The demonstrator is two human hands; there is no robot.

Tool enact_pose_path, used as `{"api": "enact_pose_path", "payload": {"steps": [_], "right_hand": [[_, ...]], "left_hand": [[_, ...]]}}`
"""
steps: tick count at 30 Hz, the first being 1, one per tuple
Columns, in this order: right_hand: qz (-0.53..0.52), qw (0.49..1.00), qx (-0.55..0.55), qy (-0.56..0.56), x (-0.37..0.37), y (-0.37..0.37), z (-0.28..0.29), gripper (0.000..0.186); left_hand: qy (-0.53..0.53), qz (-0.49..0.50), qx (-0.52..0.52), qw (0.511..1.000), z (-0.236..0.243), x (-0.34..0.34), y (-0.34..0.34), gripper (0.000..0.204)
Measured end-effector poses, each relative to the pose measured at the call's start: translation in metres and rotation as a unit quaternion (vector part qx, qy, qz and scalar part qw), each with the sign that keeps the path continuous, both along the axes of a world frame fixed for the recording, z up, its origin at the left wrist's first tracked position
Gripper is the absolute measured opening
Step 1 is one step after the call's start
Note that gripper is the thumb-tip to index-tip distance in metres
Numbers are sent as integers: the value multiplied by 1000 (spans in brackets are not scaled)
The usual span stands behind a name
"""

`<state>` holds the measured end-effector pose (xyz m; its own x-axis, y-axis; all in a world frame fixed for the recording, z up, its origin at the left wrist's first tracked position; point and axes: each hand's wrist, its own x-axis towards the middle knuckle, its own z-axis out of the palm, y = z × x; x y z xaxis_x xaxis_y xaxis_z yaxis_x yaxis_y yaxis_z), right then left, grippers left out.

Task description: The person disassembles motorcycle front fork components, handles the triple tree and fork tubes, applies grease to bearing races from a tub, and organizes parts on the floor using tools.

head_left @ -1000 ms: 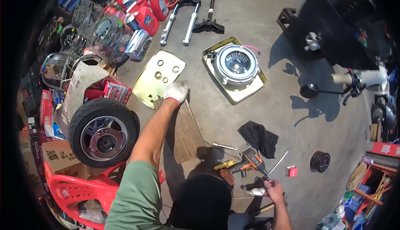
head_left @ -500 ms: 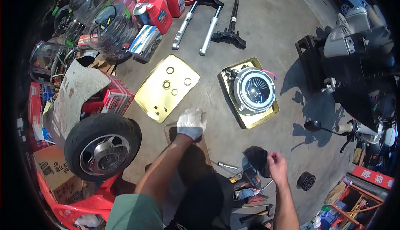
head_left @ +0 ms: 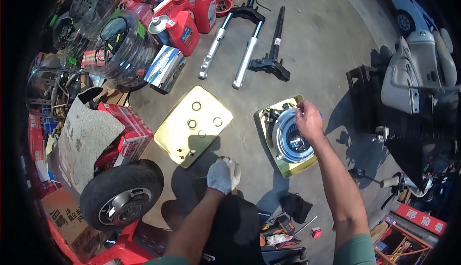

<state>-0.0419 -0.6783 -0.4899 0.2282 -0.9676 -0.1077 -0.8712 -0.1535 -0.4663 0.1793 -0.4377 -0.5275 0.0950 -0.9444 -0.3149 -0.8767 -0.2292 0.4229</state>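
My right hand (head_left: 309, 121), bare, reaches over the upper right rim of a round headlight (head_left: 279, 145). Its fingers are bent together at the rim, and the fingertips are partly hidden. The headlight sits lens up in a yellow metal tray (head_left: 288, 172). My left hand (head_left: 224, 175), in a pale knit glove, is in front of my knees with its fingers curled; whatever is inside them is hidden. Ahead of it lies a yellow metal lid (head_left: 175, 125) carrying several rings (head_left: 192, 123) and small dark pieces (head_left: 180, 151).
A wheel (head_left: 122, 195) stands at the left by red boxes (head_left: 127, 125). Fork legs (head_left: 246, 63) and a black steering stem (head_left: 270, 67) lie ahead. Near my right knee are a black cloth (head_left: 295, 208) and tools (head_left: 278, 226). Motorbike parts (head_left: 406, 80) stand at the right.
My right hand has moved forward from beside the black cloth to the headlight. My left hand stays near my knees, its fingers more curled. The view has shifted.
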Motion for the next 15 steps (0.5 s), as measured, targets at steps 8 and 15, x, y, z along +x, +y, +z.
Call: {"api": "enact_pose_path", "payload": {"steps": [8, 15], "right_hand": [[-11, 991, 9, 134, 40, -105, -76, 38], [2, 985, -9, 173, 66, -152, -122, 45]], "left_hand": [[35, 6, -26, 999, 1, 4, -8, 23], [48, 1, -24, 999, -5, 9, -6, 24]]}}
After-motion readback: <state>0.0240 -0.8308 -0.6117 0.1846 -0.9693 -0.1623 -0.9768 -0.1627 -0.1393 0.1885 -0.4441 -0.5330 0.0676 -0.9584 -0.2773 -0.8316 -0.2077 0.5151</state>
